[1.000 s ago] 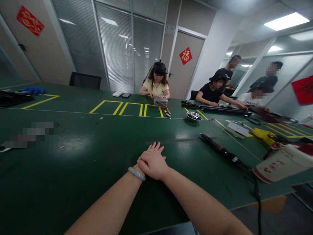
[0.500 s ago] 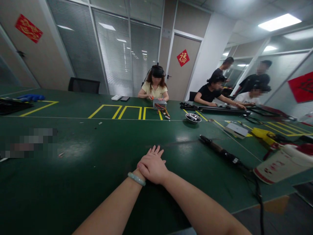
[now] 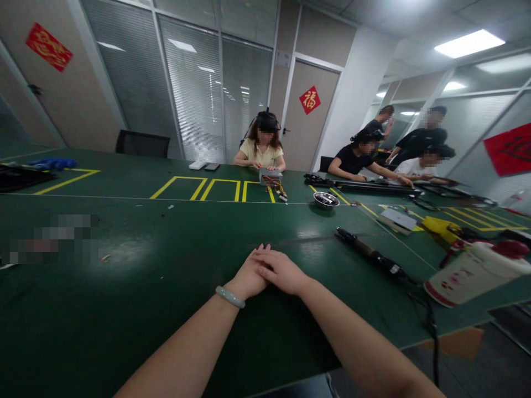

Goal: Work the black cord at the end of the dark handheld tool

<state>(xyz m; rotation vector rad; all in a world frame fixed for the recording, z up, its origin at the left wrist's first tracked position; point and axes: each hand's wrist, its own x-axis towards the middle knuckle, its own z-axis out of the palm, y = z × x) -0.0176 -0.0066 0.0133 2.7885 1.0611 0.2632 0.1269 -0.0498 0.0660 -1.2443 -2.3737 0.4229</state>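
My left hand [image 3: 250,276] lies low over the green table [image 3: 186,309], a pale green bangle [image 3: 230,297] round its wrist. Across its fingers rests my right hand [image 3: 286,270], coming in from the right, its fingers stretched out over the back of the left. Only the left fingertips show beyond it; the rest of those fingers are covered. Neither hand has any object in it that I can see. Nearest on the right is a dark pen-shaped power screwdriver [image 3: 369,251] with a cable.
A metal bowl [image 3: 326,200] with small dark parts sits ahead. To the right stand a white and red jug [image 3: 468,276], a white box [image 3: 397,220] and a yellow item [image 3: 442,228]. Opposite, a person [image 3: 261,149] handles a grey box with wires [image 3: 270,177]. Several other people sit or stand at right.
My right hand has slid from the left wrist and hand back forward and rightward onto the left fingers, which now look less spread. The view has shifted slightly.
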